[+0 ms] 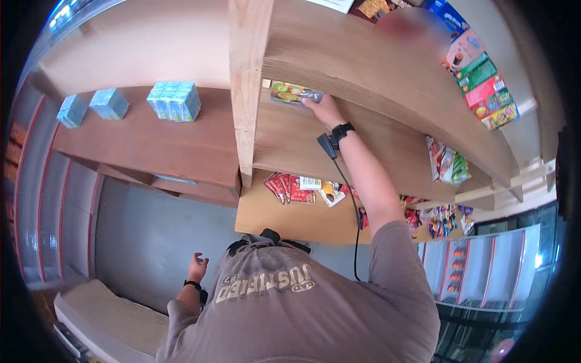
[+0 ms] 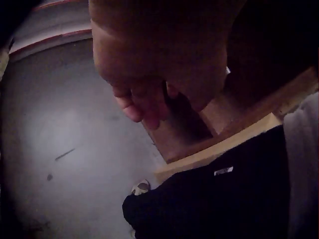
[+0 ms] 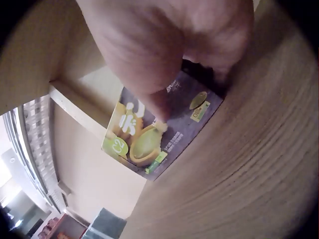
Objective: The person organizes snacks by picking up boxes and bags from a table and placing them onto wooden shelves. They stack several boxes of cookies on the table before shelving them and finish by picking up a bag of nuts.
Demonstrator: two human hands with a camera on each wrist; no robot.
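Note:
My right hand (image 1: 325, 111) grips a dark snack box (image 1: 295, 94) on the middle wooden shelf, close to the upright post. In the right wrist view the box (image 3: 149, 132) shows a green-filled tart picture, white lettering and a yellow-green end. The thumb (image 3: 157, 107) lies across its printed face, while the other fingers are mostly hidden behind the hand. My left hand (image 1: 197, 266) hangs low by my side over the grey floor, its fingers loosely curled around nothing. The left wrist view shows that hand (image 2: 149, 94) in shadow, with the floor below.
A wooden post (image 1: 247, 85) divides the shelving. Left of it, light blue packs (image 1: 173, 101) stand on a brown shelf. Colourful boxes (image 1: 475, 81) line the upper shelf; snack bags (image 1: 446, 162) lie at the right. Red packets (image 1: 296, 189) rest on the lower board.

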